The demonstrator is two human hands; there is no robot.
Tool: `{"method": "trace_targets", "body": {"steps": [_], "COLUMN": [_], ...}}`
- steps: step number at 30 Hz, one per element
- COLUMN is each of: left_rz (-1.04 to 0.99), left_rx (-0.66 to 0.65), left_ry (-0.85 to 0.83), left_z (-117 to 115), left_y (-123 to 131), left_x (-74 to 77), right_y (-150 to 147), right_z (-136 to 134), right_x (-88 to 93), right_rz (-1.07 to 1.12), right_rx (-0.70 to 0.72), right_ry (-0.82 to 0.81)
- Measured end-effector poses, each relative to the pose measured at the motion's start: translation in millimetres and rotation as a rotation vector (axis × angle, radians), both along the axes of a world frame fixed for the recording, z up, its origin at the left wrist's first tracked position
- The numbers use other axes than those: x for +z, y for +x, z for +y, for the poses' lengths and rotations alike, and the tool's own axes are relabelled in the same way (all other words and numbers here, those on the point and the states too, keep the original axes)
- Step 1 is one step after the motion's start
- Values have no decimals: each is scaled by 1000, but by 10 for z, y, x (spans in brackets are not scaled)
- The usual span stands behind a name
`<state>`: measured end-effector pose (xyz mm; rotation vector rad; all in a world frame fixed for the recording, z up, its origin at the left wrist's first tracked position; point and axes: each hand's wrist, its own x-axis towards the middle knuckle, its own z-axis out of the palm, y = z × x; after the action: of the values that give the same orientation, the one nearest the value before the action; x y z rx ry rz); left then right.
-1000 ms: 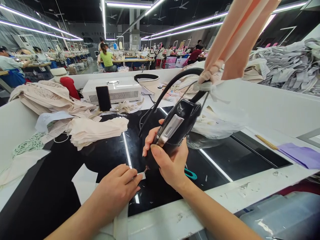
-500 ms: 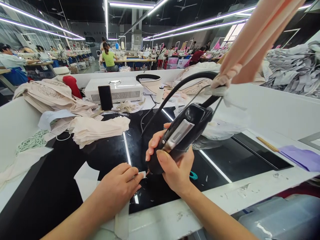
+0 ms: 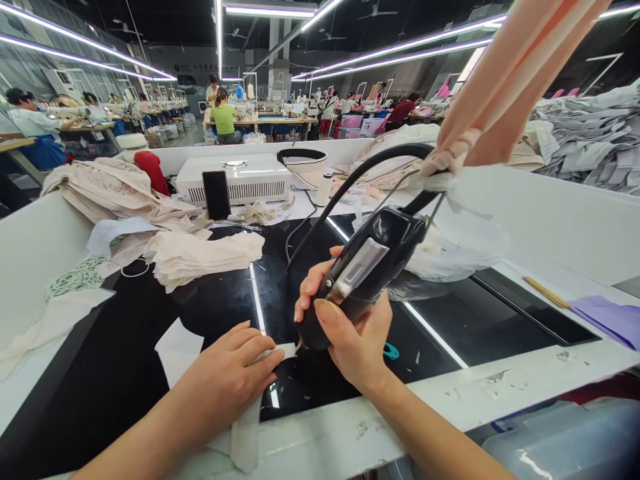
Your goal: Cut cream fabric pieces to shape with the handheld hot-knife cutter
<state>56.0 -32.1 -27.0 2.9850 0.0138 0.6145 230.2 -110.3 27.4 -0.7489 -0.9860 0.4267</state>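
Note:
My right hand is wrapped round a black corded electric hand cutter. The cutter has a metal lever on its side and a thin metal tip pointing down. Peach cloth tied to its top runs up out of view. My left hand presses a narrow pale fabric strip between thumb and fingers over the black glossy work surface. The strip's end lies at the cutter's tip; whether they touch I cannot tell. A longer pale strip hangs over the front edge below my left hand.
A stack of cream fabric pieces, a phone and a white vented box stand beyond. Right of my right hand lie teal snips, a clear plastic bag and purple cloth. A white cut piece is left.
My left hand has slid slightly left, and more of the strip shows between its fingers and the cutter's tip. The whole view has shifted a little. My right hand keeps its hold.

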Motion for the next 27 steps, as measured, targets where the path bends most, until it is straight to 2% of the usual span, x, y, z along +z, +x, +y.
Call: {"method": "trace_targets", "body": {"steps": [14, 27], "left_rz": [8, -63], "left_rx": [14, 25], "left_ry": [-72, -31], "left_z": [-11, -33], "left_y": [-161, -92], "left_x": [-128, -151], "right_y": [2, -100], "right_z": [-58, 146], "right_x": [-1, -32], "right_rz": [-5, 13], "right_rx": [-17, 8], "right_ry": [-16, 16]}}
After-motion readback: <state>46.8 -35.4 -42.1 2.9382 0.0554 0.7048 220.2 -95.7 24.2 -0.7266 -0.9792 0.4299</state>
